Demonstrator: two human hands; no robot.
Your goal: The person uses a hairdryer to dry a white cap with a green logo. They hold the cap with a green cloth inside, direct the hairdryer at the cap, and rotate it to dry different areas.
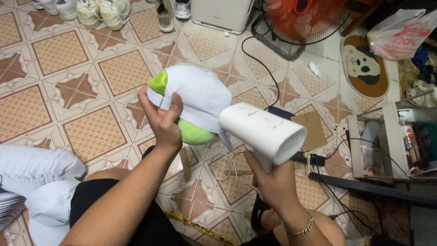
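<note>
Above the tiled floor (59,54), at the middle of the head view, the left hand (165,122) is closed around a white cap (195,95) stretched over a green form (193,133), thumb and fingers pinching its near edge. Just right of it, the right hand (273,180) grips a white steamer (264,132) by the handle, its head almost touching the cap's lower right edge. Open tile lies to the left and above; to the right the room is crowded by a cord (259,68), a crate (378,141) and a red fan (300,23). More white caps (36,182) are stacked at the lower left beside the person's knee. Shoes (102,11) line the top edge.
</note>
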